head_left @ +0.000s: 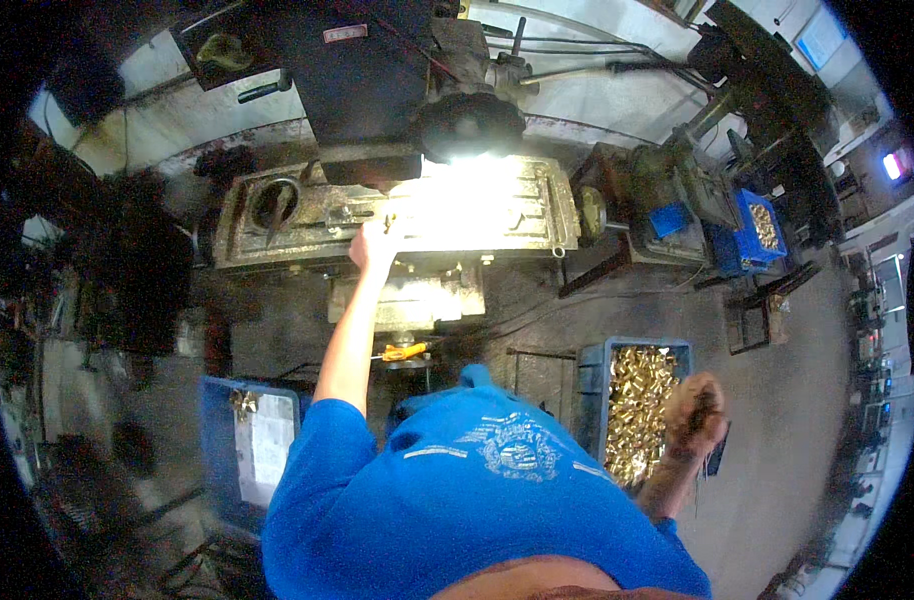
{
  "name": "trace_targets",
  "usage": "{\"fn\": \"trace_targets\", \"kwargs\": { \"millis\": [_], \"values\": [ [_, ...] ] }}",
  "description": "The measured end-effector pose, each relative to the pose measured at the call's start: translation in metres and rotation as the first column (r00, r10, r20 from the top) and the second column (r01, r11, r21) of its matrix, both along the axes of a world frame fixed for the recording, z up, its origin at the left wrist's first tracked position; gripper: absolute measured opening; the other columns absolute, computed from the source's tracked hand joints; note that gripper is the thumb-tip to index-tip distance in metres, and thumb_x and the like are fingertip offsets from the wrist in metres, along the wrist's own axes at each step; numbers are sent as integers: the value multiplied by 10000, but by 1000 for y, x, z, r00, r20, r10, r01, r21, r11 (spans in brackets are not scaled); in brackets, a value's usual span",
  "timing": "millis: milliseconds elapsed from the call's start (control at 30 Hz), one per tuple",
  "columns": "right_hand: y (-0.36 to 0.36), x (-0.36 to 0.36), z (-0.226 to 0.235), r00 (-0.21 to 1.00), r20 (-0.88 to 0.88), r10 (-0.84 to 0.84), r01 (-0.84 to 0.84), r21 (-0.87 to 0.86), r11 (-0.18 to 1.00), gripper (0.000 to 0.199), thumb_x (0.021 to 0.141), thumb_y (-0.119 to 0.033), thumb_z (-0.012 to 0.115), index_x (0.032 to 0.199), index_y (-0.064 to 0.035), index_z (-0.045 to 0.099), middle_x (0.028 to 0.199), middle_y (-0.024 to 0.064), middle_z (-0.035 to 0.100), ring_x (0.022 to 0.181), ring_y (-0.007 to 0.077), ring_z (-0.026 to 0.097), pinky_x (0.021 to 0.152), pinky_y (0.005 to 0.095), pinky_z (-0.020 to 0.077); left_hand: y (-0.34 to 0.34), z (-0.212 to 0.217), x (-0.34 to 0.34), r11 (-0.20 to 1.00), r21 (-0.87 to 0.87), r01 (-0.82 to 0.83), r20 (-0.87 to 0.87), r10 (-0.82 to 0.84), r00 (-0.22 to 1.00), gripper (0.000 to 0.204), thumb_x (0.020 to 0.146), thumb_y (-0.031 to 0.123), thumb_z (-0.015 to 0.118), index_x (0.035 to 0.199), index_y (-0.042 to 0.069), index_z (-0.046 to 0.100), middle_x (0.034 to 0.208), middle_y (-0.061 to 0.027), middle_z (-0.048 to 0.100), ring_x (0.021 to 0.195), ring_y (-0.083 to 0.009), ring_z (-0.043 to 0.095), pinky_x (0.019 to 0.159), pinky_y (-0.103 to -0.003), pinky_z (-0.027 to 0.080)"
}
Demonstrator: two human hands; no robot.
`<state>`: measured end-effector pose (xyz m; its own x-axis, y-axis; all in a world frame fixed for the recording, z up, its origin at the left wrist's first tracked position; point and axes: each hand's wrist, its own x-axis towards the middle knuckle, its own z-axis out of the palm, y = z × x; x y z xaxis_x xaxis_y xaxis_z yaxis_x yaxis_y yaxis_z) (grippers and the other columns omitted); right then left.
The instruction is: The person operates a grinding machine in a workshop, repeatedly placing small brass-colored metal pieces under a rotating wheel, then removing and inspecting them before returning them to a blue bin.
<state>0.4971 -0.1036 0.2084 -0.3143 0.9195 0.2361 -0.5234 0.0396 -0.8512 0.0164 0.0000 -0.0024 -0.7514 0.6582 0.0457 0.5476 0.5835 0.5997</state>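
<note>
My left hand [375,243] reaches forward onto the brightly lit metal table [537,205] of a drilling machine, its fingers on a small part whose shape is washed out by the lamp glare. The machine's dark spindle head [469,122] hangs just right of that hand. My right hand [695,412] hovers low at my right side over the edge of a blue crate [589,372] full of small brass parts [637,400], fingers curled around what looks like a few of them. My blue shirt fills the lower middle.
A second blue crate [217,440] holding a white sheet and a few brass parts sits at my lower left. Another blue bin [749,232] with brass parts stands on a bench at the right. An orange-handled tool [405,351] lies below the machine table. Grey concrete floor spreads right.
</note>
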Motion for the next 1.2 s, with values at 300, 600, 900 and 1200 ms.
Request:
{"fn": "trace_targets", "kwargs": {
  "millis": [300,600,900,1200],
  "values": [
    [-8,-10,-55,994,59,-87,101,-310,945,434,673,-355,683,885,-15,516,643,18,436,491,98,395,385,205,312,5,3,7,986,153,61,-128,-42,991,194,730,329,624,859,188,657,754,-109,648,712,-306,621,618,-412,473],
    [-5,4,-80,981,158,-114,166,-369,915,485,635,-388,674,905,-14,525,596,31,437,455,121,400,383,237,318,13,7,11,983,177,51,-103,-33,994,187,720,309,620,852,182,656,747,-116,642,709,-316,615,623,-409,473],
    [3,0,-94,966,226,-128,245,-628,739,118,801,-142,484,806,-36,535,553,53,442,410,137,396,365,255,320,-24,-8,59,811,129,571,-249,-531,810,260,721,218,663,935,71,634,762,-132,618,681,-258,604,636,-352,481],
    [47,-110,-141,419,900,-123,-193,220,956,628,598,-105,545,1220,-186,515,753,148,578,688,283,597,648,361,491,-64,4,132,587,147,796,-194,-772,605,185,682,113,705,816,39,602,618,-110,567,542,-244,574,521,-330,456]
  ]
}}
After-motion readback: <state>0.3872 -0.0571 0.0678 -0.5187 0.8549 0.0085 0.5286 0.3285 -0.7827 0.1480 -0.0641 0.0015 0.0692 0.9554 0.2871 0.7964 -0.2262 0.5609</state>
